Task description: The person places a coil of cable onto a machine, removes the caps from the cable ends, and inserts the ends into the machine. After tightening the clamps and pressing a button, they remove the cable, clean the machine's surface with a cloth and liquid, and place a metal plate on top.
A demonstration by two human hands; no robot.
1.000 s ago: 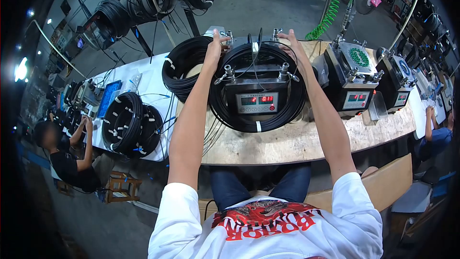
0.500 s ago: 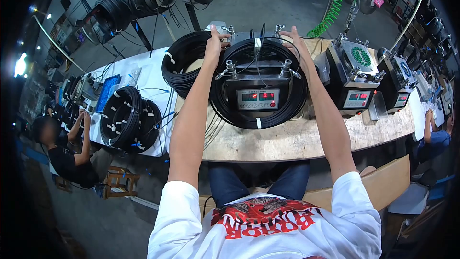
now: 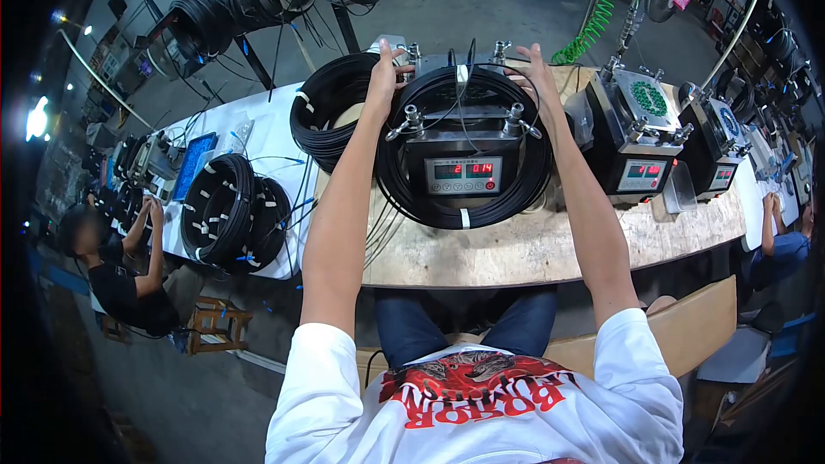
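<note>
Seems to be steadying the black cable coil [image 3: 507,211] around the display panel [image 3: 464,176], mid-left on the worktop [image 3: 464,262]. Reaches far left with left hand [image 3: 385,82], far right with right hand [image 3: 537,82]; cannot tell whether grasping. Probably calls for even support.

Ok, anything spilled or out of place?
Yes: a few small blue bits lie on the floor near the wooden stool, as if dropped; too small to identify. The black coil around the 0.14 display shows no obvious damage.
</note>
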